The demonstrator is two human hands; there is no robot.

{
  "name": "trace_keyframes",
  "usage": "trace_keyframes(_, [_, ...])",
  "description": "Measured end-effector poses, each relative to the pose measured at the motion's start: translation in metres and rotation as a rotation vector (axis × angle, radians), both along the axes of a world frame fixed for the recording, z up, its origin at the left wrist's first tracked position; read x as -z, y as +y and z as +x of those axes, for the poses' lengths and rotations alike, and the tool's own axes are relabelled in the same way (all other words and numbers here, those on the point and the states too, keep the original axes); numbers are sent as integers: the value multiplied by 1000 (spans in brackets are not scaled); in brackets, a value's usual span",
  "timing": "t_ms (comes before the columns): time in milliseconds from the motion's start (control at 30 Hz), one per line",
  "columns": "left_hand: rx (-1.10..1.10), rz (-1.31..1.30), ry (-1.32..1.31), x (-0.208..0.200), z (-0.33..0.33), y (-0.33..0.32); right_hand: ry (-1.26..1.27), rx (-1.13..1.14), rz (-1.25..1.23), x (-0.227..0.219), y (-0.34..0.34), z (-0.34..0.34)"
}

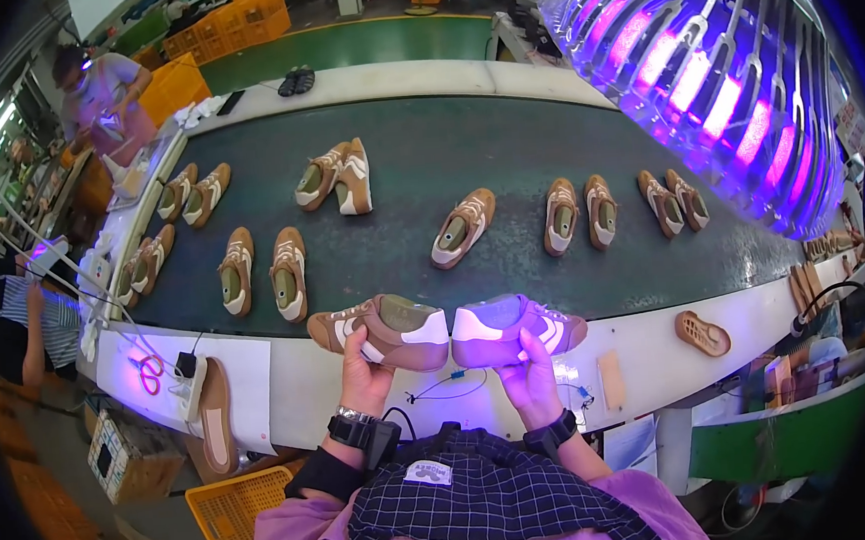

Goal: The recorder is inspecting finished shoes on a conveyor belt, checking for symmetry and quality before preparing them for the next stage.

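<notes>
A tan sneaker with white side stripes and a pale heel patch sits in the left hand, above and slightly left of the palm, toe pointing outward to the left. Its mate, a matching sneaker tinted violet by the light, sits above the right hand, toe outward to the right. The two heels face each other just beside one another, a narrow gap between them, in front of the near edge of the dark green flat belt.

The left thumb lies up against the near side of its shoe, the hand curled closed around the lower midfoot. The right hand is closed in much the same way, thumb raised along the near side, the curled fingers lower down by the sole edge.

Most of the left fingers pass out of sight behind or under the shoe, and the right fingertips are hard to make out. Both outsoles and the far sides are hidden, and whether either shoe touches the white worktop rim cannot be told. The clear ribbed lamp dome glowing violet is cut off at the top.
</notes>
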State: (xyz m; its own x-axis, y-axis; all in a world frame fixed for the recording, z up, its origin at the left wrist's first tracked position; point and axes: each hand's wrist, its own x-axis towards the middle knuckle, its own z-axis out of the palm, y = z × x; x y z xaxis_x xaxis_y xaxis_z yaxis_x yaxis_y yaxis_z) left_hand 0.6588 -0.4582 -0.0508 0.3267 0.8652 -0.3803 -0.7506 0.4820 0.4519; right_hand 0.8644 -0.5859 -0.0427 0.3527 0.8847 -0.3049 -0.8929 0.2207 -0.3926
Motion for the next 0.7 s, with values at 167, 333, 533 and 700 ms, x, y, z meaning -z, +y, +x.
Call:
trace_keyframes(167, [25,-2,33,-3,7,0,-6,38,-20,3,1,-2])
trace_keyframes(333, [41,-55,53,4,9,0,-11,73,-51,8,-1,-2])
trace_keyframes(533, [13,-91,86,3,13,0,7,98,-68,5,1,-4])
trace_keyframes(700, [9,-74,98,2,11,-3,-6,84,-99,7,0,-5])
